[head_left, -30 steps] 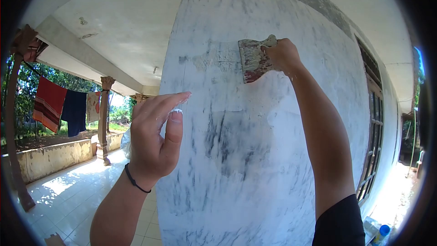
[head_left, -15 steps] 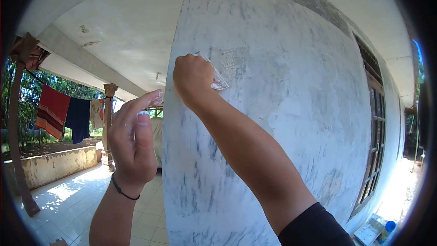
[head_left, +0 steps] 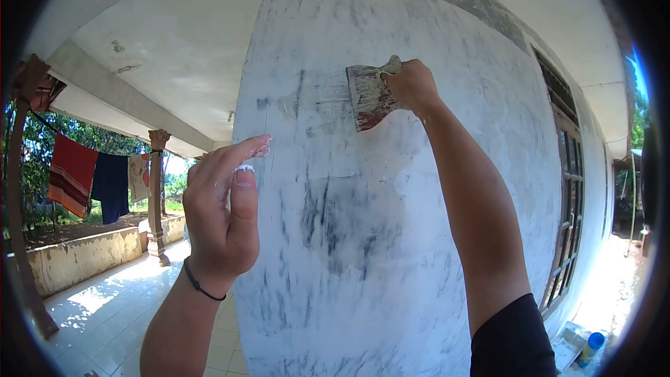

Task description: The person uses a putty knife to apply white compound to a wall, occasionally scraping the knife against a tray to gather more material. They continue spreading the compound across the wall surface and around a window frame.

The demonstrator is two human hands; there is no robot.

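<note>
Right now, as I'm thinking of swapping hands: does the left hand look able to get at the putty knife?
Probably yes: the left hand looks empty, and only wall shows between it and the putty knife. The right hand, though, covers the handle.

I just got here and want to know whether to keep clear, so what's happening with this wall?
A person is working a wide, smeared scraper over the upper part of the patchy white wall with the right hand. The left hand is raised beside the wall, with white residue on its fingers and no tool in it. Dark streaks and grey patches still show on the surface.
</note>
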